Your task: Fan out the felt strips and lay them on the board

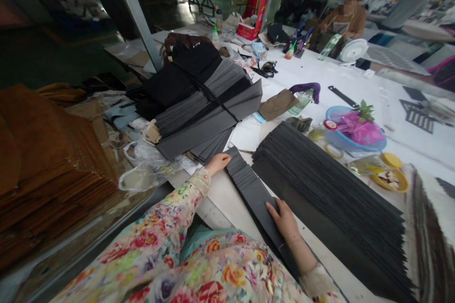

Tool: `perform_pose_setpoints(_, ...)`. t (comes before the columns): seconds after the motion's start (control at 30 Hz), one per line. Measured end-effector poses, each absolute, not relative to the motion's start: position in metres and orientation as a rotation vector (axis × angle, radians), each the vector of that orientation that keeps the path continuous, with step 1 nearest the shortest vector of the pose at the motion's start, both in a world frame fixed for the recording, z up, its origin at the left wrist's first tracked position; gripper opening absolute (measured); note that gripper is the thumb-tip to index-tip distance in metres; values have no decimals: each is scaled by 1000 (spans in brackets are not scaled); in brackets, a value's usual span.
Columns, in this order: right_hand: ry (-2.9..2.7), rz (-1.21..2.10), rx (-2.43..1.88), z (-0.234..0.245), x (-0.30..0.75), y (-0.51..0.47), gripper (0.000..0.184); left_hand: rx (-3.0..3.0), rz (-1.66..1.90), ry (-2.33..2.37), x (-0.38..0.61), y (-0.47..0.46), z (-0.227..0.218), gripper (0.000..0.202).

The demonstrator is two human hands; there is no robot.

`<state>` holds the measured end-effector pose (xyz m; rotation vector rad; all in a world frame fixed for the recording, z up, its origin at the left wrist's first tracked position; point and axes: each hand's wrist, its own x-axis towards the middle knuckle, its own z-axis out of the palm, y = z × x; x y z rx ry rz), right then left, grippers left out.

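Note:
A small stack of long dark grey fabric strips (247,183) lies slantwise in front of me on the white tabletop. My left hand (217,163) is closed at the far end of the stack, thumb and fingers pinching its edge. Lower down, my right hand (283,218) rests along the stack's right side with fingers curled over the edge; its fingertips are partly visible on the top strip. Right of the stack lies a large fanned pile of dark strips (327,194). Beyond my left hand is a bundle of grey strips (213,128) bound with a black tie.
Brown fabric stacks (53,175) stand at the left beside a clear plastic bag (142,170). Toward the right are a blue basin (373,146) with a pink bag, a yellow-lidded jar (369,164) and a white fan (353,50). A co-worker (346,19) sits across the table.

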<state>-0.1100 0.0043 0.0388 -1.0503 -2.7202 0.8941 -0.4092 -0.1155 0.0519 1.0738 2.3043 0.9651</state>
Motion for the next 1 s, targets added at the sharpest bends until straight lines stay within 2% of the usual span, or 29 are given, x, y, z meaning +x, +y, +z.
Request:
perform_pose_setpoints(0.5,-2735,865,-1050,41,-111,3,51,897,809,2360,-414,-97,51,10)
perform_pose_setpoints(0.77,-2729,849,-1056,38,-110,4,49,892,650,2374,-417,-87,59,12)
perform_pose_setpoints(1.0,-2733,855,-1054,43,-111,3,48,916,646,2307,-415,-80,64,11)
